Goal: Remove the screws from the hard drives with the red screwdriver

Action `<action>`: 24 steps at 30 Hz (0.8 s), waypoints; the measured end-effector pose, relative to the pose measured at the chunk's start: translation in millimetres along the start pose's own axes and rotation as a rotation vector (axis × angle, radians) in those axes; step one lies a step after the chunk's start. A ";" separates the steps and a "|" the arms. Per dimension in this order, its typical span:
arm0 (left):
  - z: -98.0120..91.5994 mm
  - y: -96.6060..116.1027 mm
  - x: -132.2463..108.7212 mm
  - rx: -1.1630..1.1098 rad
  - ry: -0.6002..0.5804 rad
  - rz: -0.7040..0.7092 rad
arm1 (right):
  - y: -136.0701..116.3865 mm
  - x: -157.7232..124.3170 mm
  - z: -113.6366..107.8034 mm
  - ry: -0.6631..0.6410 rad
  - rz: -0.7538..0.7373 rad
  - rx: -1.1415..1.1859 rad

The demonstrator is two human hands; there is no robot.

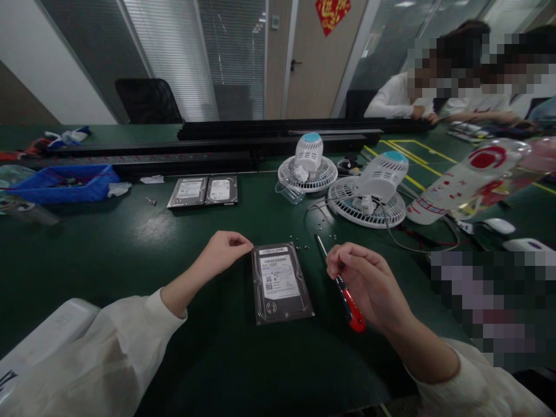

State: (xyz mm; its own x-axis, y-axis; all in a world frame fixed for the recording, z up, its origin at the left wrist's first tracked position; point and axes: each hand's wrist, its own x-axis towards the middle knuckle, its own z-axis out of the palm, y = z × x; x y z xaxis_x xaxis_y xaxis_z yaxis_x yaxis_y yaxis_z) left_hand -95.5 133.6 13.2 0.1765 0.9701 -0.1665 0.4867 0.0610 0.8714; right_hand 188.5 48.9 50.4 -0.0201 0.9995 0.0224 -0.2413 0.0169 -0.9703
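Observation:
A hard drive point(282, 284) with a white label lies flat on the green table in front of me. My left hand point(226, 250) is closed, its thumb and fingertips pinched at the drive's upper left corner. To the right of the drive, my right hand point(369, 278) has its fingers closed round a screwdriver point(353, 313) with a red and black handle. The shaft points up and away from me, and the fingers hide part of the tool. Several tiny screws point(306, 247) are scattered beyond the drive, near the screwdriver's tip.
Two more hard drives point(202, 191) lie farther back. A blue bin point(65, 184) stands at left, near long black rails point(278, 143). Two white fans point(367, 191) with cables, a bottle point(464, 179) and a white mouse point(498, 226) occupy the right. People sit across the table.

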 end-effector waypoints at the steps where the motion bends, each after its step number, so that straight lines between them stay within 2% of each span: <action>1: 0.1 0.1 0.5 0.003 0.006 -0.008 | 0.0 -0.2 0.2 0.000 0.000 0.002; 16: 2.5 0.9 4.0 0.042 -0.011 -0.056 | -1.4 -0.5 2.9 -0.011 0.022 0.012; 24: 1.4 9.7 4.7 0.053 -0.033 -0.110 | -1.2 -0.5 2.6 -0.008 0.029 0.033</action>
State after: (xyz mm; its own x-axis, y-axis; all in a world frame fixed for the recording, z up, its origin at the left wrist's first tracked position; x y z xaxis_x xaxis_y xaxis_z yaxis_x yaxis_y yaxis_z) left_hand -88.8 138.4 20.2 0.1478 0.9498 -0.2756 0.5492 0.1530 0.8215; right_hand 186.2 48.4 52.2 -0.0353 0.9994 -0.0031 -0.2727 -0.0127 -0.9620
